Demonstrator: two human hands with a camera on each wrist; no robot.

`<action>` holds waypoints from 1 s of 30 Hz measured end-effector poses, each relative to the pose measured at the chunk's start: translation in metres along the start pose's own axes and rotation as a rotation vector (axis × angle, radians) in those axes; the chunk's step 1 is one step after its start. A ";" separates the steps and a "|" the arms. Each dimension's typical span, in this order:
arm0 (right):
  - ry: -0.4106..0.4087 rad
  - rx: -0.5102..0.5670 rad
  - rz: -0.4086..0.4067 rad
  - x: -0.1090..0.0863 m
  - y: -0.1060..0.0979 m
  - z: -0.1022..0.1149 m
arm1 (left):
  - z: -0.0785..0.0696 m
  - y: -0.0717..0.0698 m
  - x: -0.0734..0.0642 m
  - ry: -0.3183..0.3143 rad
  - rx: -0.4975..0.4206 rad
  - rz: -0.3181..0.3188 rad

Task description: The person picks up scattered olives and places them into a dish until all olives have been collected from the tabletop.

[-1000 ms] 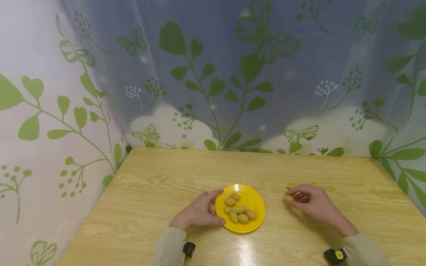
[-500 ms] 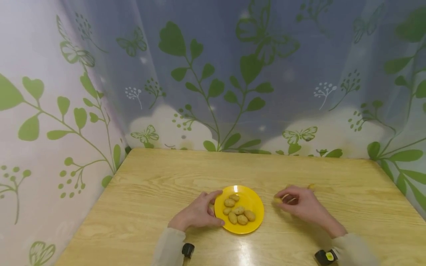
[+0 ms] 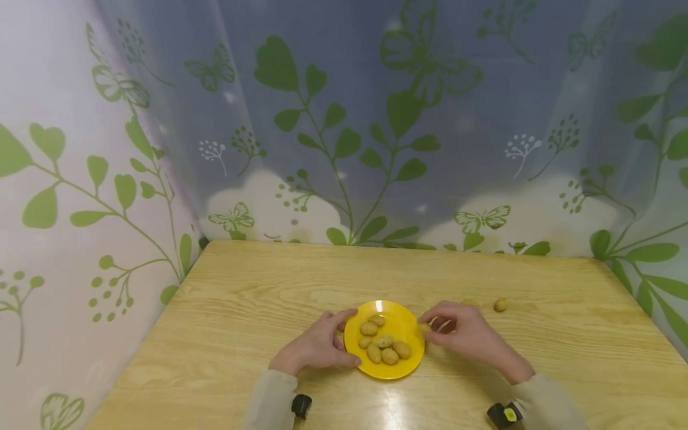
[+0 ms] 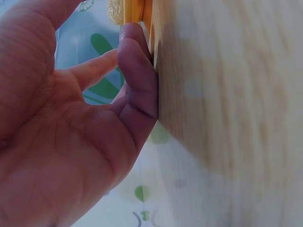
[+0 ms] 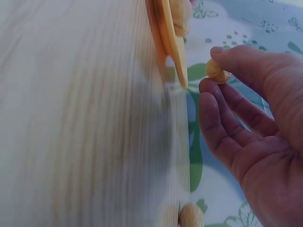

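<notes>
A yellow plate [image 3: 411,325] sits on the table with several tan, wrinkled walnuts [image 3: 401,350] in it. My left hand [image 3: 319,343] holds the plate's left rim, thumb at the near side and fingers curled at the far side. In the left wrist view the fingertips [image 4: 135,52] meet the plate's edge [image 4: 135,10]. My right hand [image 3: 464,331] is at the plate's right rim. Between its thumb and fingers it pinches one walnut [image 5: 217,72], above the plate's level.
One loose walnut [image 3: 500,304] lies on the table [image 3: 269,286] to the right, behind my right hand. Another walnut [image 3: 469,302] is mostly hidden by that hand. A leaf-printed curtain [image 3: 322,149] hangs along the back and left.
My right hand has carried the pinched walnut leftward from the right of the table to the plate's rim, uncovering a loose walnut. The left hand stays on the plate.
</notes>
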State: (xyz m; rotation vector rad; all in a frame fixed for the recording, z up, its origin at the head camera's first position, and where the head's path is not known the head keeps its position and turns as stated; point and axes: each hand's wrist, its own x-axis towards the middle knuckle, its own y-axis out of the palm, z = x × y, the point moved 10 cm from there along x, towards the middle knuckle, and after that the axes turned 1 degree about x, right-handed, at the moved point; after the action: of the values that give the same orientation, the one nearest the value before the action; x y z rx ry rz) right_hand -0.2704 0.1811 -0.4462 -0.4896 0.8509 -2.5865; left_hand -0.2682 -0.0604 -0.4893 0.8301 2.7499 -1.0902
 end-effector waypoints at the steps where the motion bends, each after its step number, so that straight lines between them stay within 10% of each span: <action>1: 0.000 0.004 0.007 0.002 0.003 0.001 | 0.000 0.000 0.000 0.001 -0.003 0.000; 30: -0.027 -0.010 0.085 0.028 0.046 0.017 | -0.001 -0.001 -0.001 0.006 -0.004 -0.007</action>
State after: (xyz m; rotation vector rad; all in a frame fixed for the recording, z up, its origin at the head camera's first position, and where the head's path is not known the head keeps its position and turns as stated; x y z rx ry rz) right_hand -0.2767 0.1259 -0.4561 -0.4797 0.8568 -2.4939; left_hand -0.2678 -0.0613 -0.4878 0.8247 2.7611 -1.0846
